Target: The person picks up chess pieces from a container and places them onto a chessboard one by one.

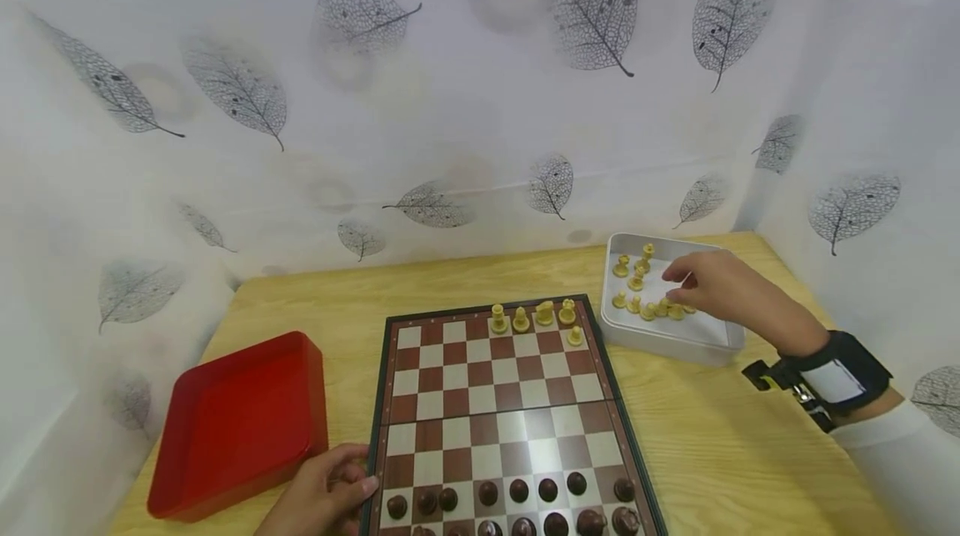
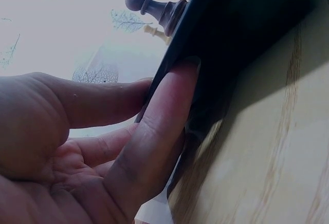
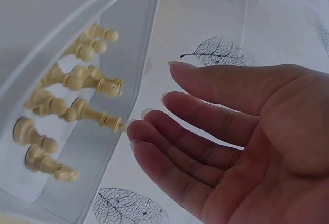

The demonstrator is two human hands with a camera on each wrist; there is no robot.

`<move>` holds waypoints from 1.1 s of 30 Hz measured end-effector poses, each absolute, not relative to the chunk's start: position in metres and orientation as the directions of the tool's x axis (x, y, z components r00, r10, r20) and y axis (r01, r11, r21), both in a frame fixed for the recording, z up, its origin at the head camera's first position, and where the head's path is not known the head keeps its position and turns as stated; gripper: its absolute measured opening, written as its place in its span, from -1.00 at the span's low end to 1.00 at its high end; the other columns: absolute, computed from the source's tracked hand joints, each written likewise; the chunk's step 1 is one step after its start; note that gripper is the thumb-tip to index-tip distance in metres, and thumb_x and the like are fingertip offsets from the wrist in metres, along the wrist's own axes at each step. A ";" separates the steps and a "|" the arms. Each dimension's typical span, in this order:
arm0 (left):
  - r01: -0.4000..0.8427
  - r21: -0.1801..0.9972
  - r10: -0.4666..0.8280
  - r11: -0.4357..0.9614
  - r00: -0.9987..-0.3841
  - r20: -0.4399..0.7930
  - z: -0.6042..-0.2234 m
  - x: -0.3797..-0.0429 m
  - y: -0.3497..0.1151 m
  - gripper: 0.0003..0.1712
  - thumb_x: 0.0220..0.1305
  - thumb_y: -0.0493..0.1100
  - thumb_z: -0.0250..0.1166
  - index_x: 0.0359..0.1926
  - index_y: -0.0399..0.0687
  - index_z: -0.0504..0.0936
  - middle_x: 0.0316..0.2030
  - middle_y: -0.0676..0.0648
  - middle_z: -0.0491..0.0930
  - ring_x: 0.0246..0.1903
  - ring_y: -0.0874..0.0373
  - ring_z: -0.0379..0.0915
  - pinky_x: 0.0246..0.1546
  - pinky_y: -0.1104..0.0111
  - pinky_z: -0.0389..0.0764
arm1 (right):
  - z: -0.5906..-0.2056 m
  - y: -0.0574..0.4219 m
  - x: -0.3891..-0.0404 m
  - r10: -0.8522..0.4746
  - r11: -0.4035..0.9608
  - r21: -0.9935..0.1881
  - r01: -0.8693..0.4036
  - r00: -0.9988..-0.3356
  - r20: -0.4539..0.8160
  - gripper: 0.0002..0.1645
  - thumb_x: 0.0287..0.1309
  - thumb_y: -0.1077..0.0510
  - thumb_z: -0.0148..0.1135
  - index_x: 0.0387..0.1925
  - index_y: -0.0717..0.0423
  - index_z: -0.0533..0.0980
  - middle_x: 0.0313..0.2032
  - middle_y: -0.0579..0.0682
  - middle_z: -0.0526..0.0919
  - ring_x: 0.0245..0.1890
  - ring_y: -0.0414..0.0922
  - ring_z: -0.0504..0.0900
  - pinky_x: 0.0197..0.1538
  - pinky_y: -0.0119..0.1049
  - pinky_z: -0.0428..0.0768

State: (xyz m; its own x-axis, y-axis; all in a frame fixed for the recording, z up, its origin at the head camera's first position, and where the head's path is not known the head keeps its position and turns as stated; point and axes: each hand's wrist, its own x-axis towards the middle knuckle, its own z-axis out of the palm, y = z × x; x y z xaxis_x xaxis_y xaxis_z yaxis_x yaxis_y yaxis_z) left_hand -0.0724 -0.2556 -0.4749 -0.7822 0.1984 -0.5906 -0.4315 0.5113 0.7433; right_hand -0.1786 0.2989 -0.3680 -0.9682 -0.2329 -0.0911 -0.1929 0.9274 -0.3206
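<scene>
My left hand (image 1: 322,494) pinches the left edge of the chessboard (image 1: 450,418); in the left wrist view a finger (image 2: 164,106) goes under its dark underside and the thumb lies at the rim. My right hand (image 1: 712,282) hovers over the white tray (image 1: 667,344), fingers loosely bent and nothing between them in the right wrist view. Several cream chess pieces stand in that tray, among them a tall king (image 3: 97,116) near the fingertips. On the board's far row are a cream rook (image 1: 498,318) and others, with a cream pawn (image 1: 575,336) in front.
Several dark brown pieces, such as a pawn (image 1: 518,490), line the board's near side. A red tray (image 1: 240,419) sits to the left on the wooden table (image 1: 697,428). Leaf-patterned curtain (image 1: 450,102) hangs behind the table and along its sides.
</scene>
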 end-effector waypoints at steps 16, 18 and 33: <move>-0.441 0.753 0.199 0.489 -0.784 -0.588 -0.474 -0.073 -0.256 -0.18 0.37 -0.05 0.41 0.41 -0.48 0.32 -0.21 -0.09 0.65 -0.38 0.09 0.64 -0.26 0.19 0.82 | -0.387 0.323 -0.191 -0.179 0.956 -0.265 -0.126 -0.966 -0.186 -0.66 0.17 0.26 0.43 -0.10 0.48 0.67 -0.17 0.33 0.76 -0.16 0.24 0.72 -0.12 0.11 0.72; -0.437 0.759 0.206 0.483 -0.786 -0.583 -0.475 -0.072 -0.257 -0.18 0.37 -0.05 0.42 0.41 -0.49 0.32 -0.21 -0.09 0.65 -0.39 0.09 0.64 -0.27 0.19 0.82 | -0.390 0.325 -0.193 -0.175 0.961 -0.251 -0.120 -0.963 -0.207 -0.68 0.19 0.27 0.42 -0.11 0.47 0.67 -0.18 0.32 0.76 -0.16 0.23 0.72 -0.11 0.11 0.73; -0.430 0.770 0.211 0.471 -0.793 -0.572 -0.472 -0.069 -0.258 -0.17 0.36 -0.06 0.42 0.42 -0.48 0.31 -0.21 -0.10 0.65 -0.39 0.09 0.64 -0.27 0.19 0.82 | -0.401 0.330 -0.205 -0.155 0.968 -0.239 -0.082 -0.940 -0.304 -0.77 0.20 0.32 0.39 -0.14 0.42 0.69 -0.26 0.20 0.79 -0.28 -0.01 0.72 -0.16 -0.03 0.75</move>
